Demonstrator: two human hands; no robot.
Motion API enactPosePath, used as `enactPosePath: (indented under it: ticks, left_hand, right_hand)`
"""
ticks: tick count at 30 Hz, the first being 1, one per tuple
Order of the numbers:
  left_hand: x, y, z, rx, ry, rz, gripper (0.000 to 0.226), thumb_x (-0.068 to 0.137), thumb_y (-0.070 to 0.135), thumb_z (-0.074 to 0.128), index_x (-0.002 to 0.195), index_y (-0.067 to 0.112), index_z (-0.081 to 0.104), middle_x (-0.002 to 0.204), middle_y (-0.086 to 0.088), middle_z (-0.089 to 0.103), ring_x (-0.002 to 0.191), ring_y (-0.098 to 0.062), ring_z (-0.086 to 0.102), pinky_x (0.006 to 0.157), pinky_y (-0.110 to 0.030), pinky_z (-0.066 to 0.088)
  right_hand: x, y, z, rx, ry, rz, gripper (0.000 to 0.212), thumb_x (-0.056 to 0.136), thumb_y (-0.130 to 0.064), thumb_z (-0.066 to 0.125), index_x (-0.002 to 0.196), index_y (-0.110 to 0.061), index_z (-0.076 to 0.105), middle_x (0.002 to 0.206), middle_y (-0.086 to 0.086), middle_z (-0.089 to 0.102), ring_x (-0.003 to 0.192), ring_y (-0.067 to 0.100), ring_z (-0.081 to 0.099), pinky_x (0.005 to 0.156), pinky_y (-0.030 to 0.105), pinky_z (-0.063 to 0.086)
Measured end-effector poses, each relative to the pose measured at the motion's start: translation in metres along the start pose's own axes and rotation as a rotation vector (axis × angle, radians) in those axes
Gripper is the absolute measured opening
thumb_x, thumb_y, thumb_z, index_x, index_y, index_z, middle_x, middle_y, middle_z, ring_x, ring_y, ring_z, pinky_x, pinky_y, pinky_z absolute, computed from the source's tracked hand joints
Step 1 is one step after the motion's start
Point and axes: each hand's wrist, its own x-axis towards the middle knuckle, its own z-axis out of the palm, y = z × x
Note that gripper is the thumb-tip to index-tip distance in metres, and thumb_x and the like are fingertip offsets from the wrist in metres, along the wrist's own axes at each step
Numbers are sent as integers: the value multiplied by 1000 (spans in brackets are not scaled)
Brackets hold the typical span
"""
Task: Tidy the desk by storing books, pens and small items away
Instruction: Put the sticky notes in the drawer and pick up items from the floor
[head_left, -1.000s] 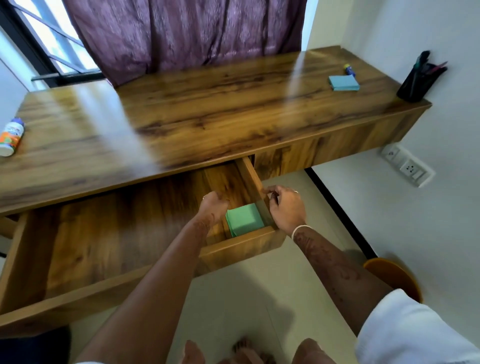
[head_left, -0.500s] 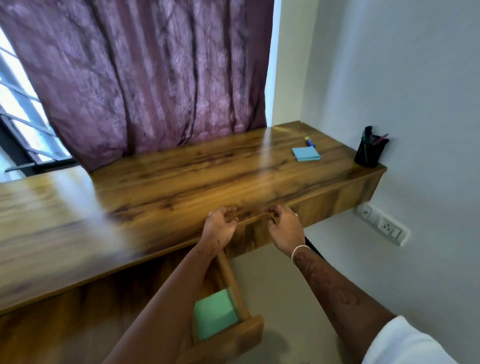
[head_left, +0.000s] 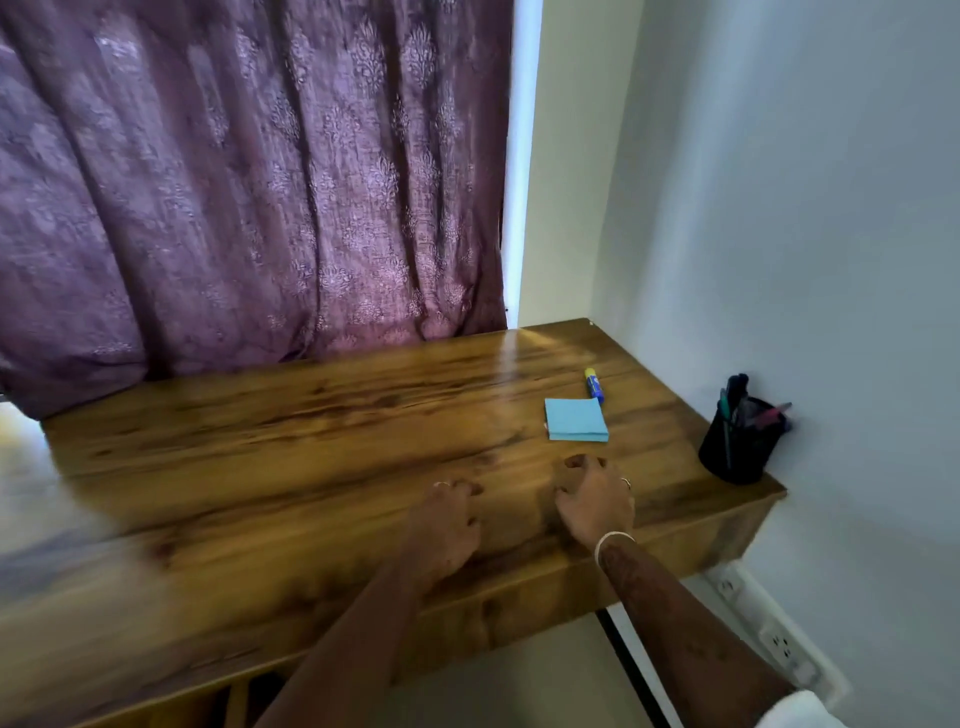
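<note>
Purple curtain (head_left: 249, 182) is hanging behind the desk (head_left: 311, 431), which is running along it into the right wall corner. You're reaching both forearms out over the desk's front edge, side by side, palms down, right half of the top.

Left hand (head_left: 447, 525): sitting just past the front edge, fingers loosely curled downward, gripping nothing. Blurred, so can't tell if the tips are touching the wood.

Right hand (head_left: 595, 501): reaching slightly further in, fingers also hanging loosely curled, holding nothing. A bracelet (head_left: 613, 540) is sitting on that wrist.

Black pen holder (head_left: 740, 447) is standing upright at the desk's right end against the wall, pens sticking out.

Blue sticky-note pad (head_left: 576, 420) is lying flat just beyond your right hand, not touching it.

A blue-and-yellow marker (head_left: 595, 385) is lying just behind the pad, near its far right corner.
</note>
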Motion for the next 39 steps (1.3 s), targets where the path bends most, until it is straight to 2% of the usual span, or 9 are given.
enactPosePath:
  ticks: [3,9,12,23,26,30,34,37,39]
  left_hand:
    - [29,16,17,196,-47,55,52,92,35,57,141,30,43,150,2,35,134,-20,40,112,-39,35]
    - [76,27,39,298,-17,37,49,95,38,49,142,24,41,152,-2,33,137,-21,35,113,-40,31]
    - [89,26,45,303,43,-6,49,95,41,49,140,26,43,151,0,34,137,-19,33,111,-40,34]
    - [91,28,50,195,113,-70,49,93,45,53,138,30,45,149,4,34,138,-15,29,114,-39,29]
    - [92,29,45,26,104,-85,41,92,36,59,131,27,53,140,3,44,130,-14,40,107,-32,39]
    - [79,37,33,-336,135,-122,32,98,28,52,129,22,56,129,3,56,97,1,51,75,-13,41]
    - [53,40,19,-710,121,-264,32,98,37,49,129,29,51,116,12,54,99,-3,50,81,-22,42]
    - [33,28,3,-980,103,-359,34,91,40,58,118,21,61,119,-1,66,106,-13,62,92,-34,52]
    - [14,19,-11,-1078,122,-381,29,94,29,59,116,11,64,109,-4,69,100,-18,65,80,-32,55]
  right_hand:
    - [43,12,7,-17,6,49,66,76,-42,70,131,-17,45,133,11,48,126,32,44,104,43,35]
    - [111,17,33,-39,104,147,107,63,-71,67,141,-10,29,148,13,36,140,32,28,115,49,15]
    - [130,16,44,-13,136,206,118,58,-77,68,142,-5,27,150,14,34,142,31,24,115,52,14]
    - [136,20,56,56,266,55,104,59,-64,71,139,-11,32,140,9,46,135,30,35,110,48,23]
    - [125,21,54,188,258,8,104,59,-60,75,140,-12,32,139,8,46,133,28,39,109,47,29]
    - [92,13,47,302,256,-58,104,60,-59,78,141,-13,32,137,6,46,129,26,43,106,46,36]
    - [45,-2,46,374,178,-167,106,60,-60,78,143,-16,28,137,4,43,129,24,40,106,47,38]
    - [6,-19,47,414,125,-237,107,60,-57,80,144,-15,28,138,5,42,130,23,39,107,46,38]
    - [-24,-32,50,450,89,-292,106,58,-57,77,143,-15,28,136,3,41,128,22,39,104,47,42]
